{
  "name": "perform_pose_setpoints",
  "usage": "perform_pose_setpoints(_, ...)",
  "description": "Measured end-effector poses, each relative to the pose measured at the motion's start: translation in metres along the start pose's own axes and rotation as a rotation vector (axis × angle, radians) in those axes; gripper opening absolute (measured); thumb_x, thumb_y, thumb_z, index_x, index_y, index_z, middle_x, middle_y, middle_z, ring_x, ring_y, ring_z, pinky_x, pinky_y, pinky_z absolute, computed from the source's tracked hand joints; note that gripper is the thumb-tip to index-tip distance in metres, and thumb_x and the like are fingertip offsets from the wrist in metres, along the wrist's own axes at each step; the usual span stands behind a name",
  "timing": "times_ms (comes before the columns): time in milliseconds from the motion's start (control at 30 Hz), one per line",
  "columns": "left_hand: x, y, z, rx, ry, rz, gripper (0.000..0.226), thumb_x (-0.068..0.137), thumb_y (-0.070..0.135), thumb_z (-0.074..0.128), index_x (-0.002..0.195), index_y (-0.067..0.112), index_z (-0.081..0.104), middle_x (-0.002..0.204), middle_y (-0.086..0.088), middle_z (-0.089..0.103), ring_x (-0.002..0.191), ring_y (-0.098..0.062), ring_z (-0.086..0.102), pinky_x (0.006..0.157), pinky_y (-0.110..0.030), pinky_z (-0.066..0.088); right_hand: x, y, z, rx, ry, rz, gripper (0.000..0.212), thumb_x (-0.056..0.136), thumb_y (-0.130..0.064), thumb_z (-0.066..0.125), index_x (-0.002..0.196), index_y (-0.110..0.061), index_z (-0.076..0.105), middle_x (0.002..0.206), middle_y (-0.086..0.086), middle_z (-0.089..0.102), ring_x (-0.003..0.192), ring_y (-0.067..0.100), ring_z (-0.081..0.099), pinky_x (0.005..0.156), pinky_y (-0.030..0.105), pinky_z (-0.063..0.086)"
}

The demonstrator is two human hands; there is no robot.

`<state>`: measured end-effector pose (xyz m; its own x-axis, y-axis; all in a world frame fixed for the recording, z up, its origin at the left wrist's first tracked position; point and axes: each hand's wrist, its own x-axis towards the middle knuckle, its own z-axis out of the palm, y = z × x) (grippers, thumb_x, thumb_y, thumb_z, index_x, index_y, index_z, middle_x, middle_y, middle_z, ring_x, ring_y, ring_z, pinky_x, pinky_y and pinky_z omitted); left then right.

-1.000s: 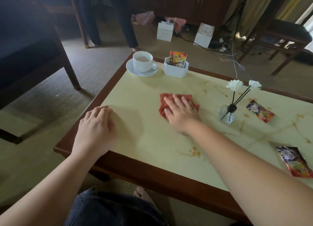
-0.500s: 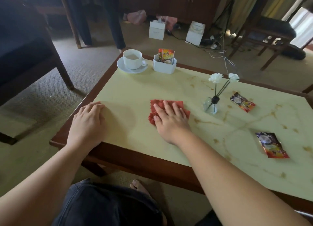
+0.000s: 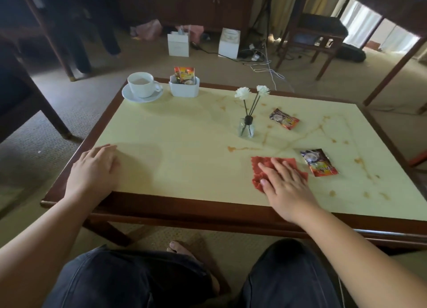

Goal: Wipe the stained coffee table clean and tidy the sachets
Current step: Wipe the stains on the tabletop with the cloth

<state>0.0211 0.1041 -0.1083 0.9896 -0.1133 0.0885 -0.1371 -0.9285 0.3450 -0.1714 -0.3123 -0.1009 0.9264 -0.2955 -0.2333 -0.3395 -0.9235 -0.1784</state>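
The coffee table [image 3: 184, 146] has a pale yellow top in a dark wood frame, with brown stains over its right half. My right hand [image 3: 284, 183] presses flat on a red cloth [image 3: 258, 171] near the front edge. One sachet [image 3: 320, 162] lies just right of the cloth. A second sachet [image 3: 284, 119] lies farther back. A white holder [image 3: 184, 88] at the back has sachets standing in it. My left hand [image 3: 94, 169] rests flat on the table's front left corner, holding nothing.
A white cup on a saucer [image 3: 142, 87] sits at the back left. A small glass vase with two white flowers [image 3: 246, 127] stands mid-table. Chairs, white bags and cables are on the carpet beyond. My knees are below the front edge.
My right hand has slid the red cloth from the table's middle to the right, close to the near sachet. The left hand stays on the corner.
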Motion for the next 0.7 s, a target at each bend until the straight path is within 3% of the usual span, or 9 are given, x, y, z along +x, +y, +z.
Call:
perform_pose_setpoints(100,-0.003,0.024,0.001,-0.100,0.048,-0.057,0.046,0.105,0.034,0.053,0.148,0.018,0.056,0.149,-0.013,0.057,0.138,-0.039,0.046,0.113,-0.053,0.037,0.014,-0.002,-0.002,-0.001,-0.011,0.082,0.059,0.107,-0.059,0.009,0.164,-0.046,0.003,0.175,-0.008,-0.008,0.160,0.022,-0.010,0.129,0.048,-0.003)
perform_pose_setpoints(200,-0.003,0.061,0.009,-0.168,0.014,-0.006,0.048,0.104,0.035,0.053,0.149,0.018,0.054,0.147,-0.013,0.057,0.135,-0.037,0.048,0.110,-0.050,0.040,0.039,-0.038,-0.005,0.013,-0.029,0.097,0.059,0.107,-0.057,0.006,0.164,-0.044,-0.004,0.174,-0.005,-0.015,0.160,0.025,-0.013,0.128,0.048,-0.005)
perform_pose_setpoints(433,-0.008,0.090,0.035,-0.132,-0.085,0.003,0.047,0.103,0.040,0.049,0.146,0.021,0.054,0.154,-0.005,0.049,0.137,-0.032,0.044,0.112,-0.048,0.038,0.044,-0.113,0.012,0.036,-0.031,-0.223,0.057,0.107,-0.054,0.015,0.164,-0.046,0.009,0.175,-0.009,-0.006,0.160,0.021,-0.009,0.127,0.045,-0.007)
perform_pose_setpoints(533,-0.006,0.087,0.038,-0.128,-0.069,-0.004,0.044,0.102,0.041,0.049,0.141,0.022,0.057,0.152,-0.003,0.051,0.136,-0.032,0.044,0.112,-0.048,0.038,0.025,-0.093,0.015,0.046,-0.021,-0.258,0.057,0.106,-0.056,0.017,0.162,-0.048,0.012,0.175,-0.009,-0.003,0.160,0.020,-0.006,0.129,0.048,-0.001)
perform_pose_setpoints(700,-0.009,0.088,0.040,-0.126,-0.031,0.011,0.044,0.103,0.040,0.048,0.142,0.021,0.057,0.153,-0.002,0.051,0.137,-0.031,0.044,0.114,-0.047,0.038,0.027,-0.025,0.004,0.017,0.040,-0.025,0.056,0.107,-0.058,0.014,0.162,-0.046,0.010,0.175,-0.005,0.000,0.160,0.023,-0.002,0.127,0.047,-0.001)
